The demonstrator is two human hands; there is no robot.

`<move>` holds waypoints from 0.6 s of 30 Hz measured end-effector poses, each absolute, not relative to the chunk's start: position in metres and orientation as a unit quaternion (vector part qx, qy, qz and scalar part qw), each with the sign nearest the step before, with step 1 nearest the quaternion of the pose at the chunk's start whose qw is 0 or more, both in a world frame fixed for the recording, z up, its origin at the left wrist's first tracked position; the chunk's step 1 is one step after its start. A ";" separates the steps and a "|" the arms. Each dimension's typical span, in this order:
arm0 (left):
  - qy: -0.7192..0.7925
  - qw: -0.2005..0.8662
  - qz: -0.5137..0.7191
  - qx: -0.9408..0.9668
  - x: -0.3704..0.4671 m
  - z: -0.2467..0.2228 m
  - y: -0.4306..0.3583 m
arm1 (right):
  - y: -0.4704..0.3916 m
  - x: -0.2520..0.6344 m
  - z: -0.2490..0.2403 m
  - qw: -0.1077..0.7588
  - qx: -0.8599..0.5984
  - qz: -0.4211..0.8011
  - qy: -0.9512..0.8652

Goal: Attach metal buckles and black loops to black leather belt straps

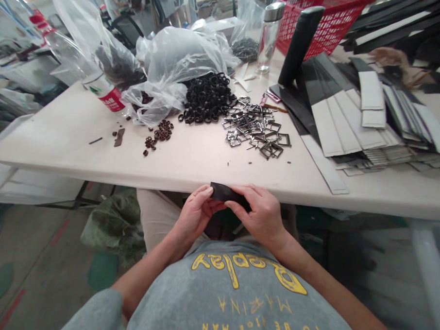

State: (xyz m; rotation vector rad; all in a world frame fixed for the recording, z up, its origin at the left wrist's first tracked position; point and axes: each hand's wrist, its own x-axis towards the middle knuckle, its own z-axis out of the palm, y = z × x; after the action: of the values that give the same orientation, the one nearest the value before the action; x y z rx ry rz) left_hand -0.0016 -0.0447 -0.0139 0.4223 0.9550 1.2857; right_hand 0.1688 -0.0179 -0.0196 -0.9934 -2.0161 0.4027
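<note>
Just off the table's near edge, both hands hold one black leather-like strap point(224, 192). My left hand point(201, 203) pinches its left end between thumb and fingers. My right hand point(261, 210) grips it further right, thumb below and fingers over the top. The rest of the strap is hidden behind the right hand and below it. Beyond the hands lies a loose heap of metal buckles point(256, 127). A pile of black strap loops point(210, 99) sits behind it to the left, and small brown loops point(159, 135) lie further left.
Stacked black and white strips point(353, 122) cover the table's right side. A dark roll point(301, 47), a glass bottle point(269, 38) and a red basket point(328, 24) stand at the back. Plastic bags point(184, 51) and a tilted plastic bottle point(111, 99) are on the left.
</note>
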 end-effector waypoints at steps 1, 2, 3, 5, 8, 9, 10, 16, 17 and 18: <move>0.427 0.678 0.566 0.195 -0.002 -0.015 -0.045 | -0.018 0.169 -0.021 0.412 -0.392 0.149 -0.809; 0.435 0.674 0.558 0.211 -0.003 -0.017 -0.044 | -0.019 0.169 -0.022 0.408 -0.391 0.144 -0.813; 0.451 0.662 0.550 0.237 -0.004 -0.018 -0.044 | -0.019 0.169 -0.023 0.404 -0.391 0.140 -0.815; 0.494 0.592 0.545 0.328 -0.008 -0.019 -0.042 | -0.018 0.171 -0.024 0.396 -0.395 0.132 -0.818; 0.534 0.385 0.523 0.541 -0.015 -0.018 -0.037 | -0.017 0.173 -0.025 0.385 -0.396 0.116 -0.826; 0.524 0.318 0.494 0.616 -0.017 -0.017 -0.036 | -0.017 0.174 -0.026 0.381 -0.393 0.110 -0.830; 0.506 0.263 0.458 0.682 -0.019 -0.016 -0.034 | -0.017 0.174 -0.026 0.377 -0.391 0.103 -0.834; 0.401 0.180 0.403 0.803 -0.013 -0.013 -0.024 | -0.018 0.175 -0.027 0.367 -0.383 0.083 -0.844; 0.401 0.205 0.416 0.790 -0.012 -0.013 -0.022 | -0.019 0.176 -0.026 0.366 -0.381 0.085 -0.845; 0.405 0.234 0.434 0.770 -0.010 -0.011 -0.020 | -0.018 0.179 -0.026 0.364 -0.381 0.087 -0.845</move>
State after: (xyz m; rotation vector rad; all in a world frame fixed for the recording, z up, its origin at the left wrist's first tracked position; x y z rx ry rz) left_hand -0.0101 -0.0203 -0.0114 2.1141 1.1114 1.1915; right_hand 0.1788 -0.0183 -0.0257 -0.9809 -2.1746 0.2231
